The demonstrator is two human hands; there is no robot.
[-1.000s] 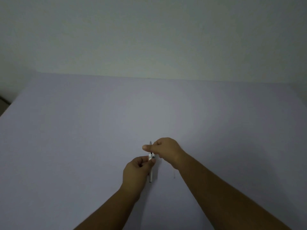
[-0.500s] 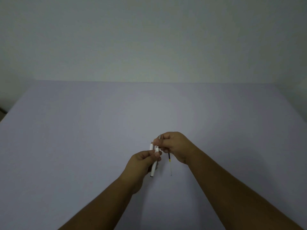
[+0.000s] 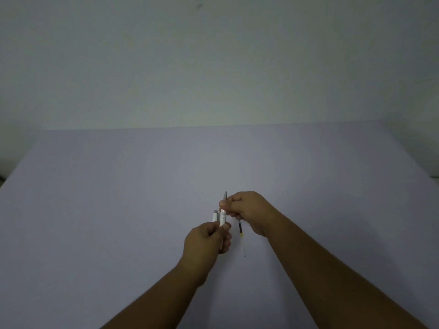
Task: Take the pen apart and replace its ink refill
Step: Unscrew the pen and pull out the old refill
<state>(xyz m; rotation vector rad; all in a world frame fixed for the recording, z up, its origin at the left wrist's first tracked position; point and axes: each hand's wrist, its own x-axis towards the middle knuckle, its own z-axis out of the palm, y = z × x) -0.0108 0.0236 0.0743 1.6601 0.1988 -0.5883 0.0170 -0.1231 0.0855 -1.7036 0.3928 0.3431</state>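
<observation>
You are working over a plain pale lavender surface (image 3: 118,210) that runs back to meet a light wall (image 3: 213,67).

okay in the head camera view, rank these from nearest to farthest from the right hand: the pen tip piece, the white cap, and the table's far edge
1. Pen tip piece: pinched in the right hand, at its left side.
2. White cap: just left of the tip piece, sticking up from the left hand.
3. Table's far edge: well beyond both hands, where the table meets the wall.
</observation>
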